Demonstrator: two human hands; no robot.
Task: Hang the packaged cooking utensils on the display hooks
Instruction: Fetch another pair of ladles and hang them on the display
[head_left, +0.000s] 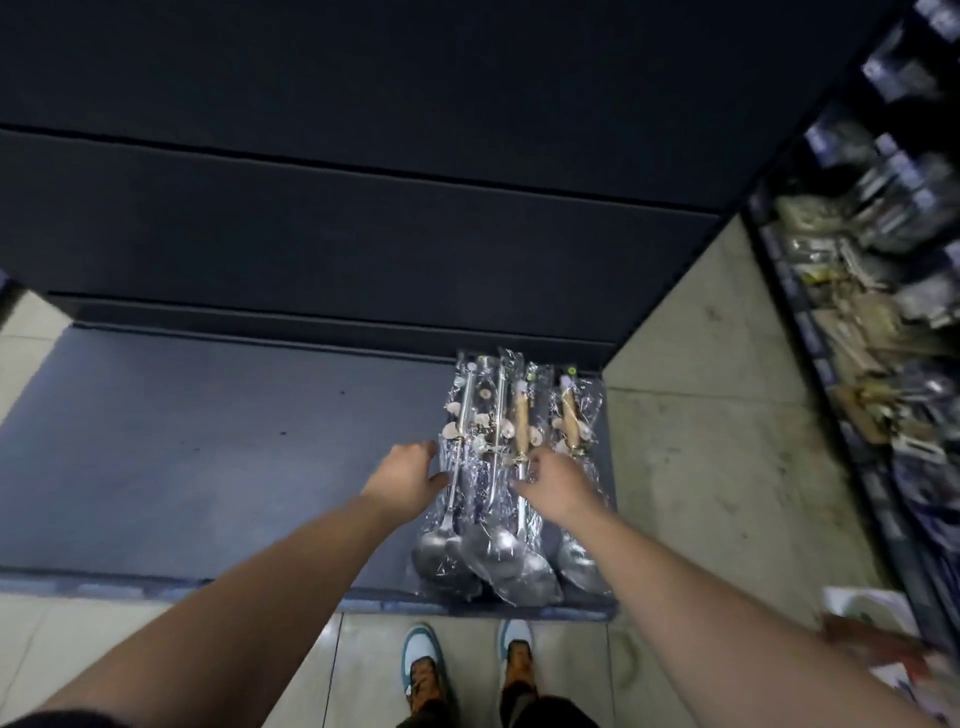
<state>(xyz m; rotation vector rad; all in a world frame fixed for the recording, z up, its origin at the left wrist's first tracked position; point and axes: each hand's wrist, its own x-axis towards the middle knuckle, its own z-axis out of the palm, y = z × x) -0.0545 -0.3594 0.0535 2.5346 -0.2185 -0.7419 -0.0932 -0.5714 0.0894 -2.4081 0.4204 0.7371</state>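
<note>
While spoon packs lie on the low shelf, handles pointing away, left grip and right grip touch them; whether they hold, I cannot tell. Labels blur.

Silver ladles in clear wrap, tan wooden handles, dark blue-grey shelf.

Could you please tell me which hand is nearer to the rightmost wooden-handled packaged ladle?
Right. The right hand sits just left of the rightmost wooden-handled packaged ladle, by its wrapper; the left hand is across the pile of packaged utensils, at its left edge.
</note>
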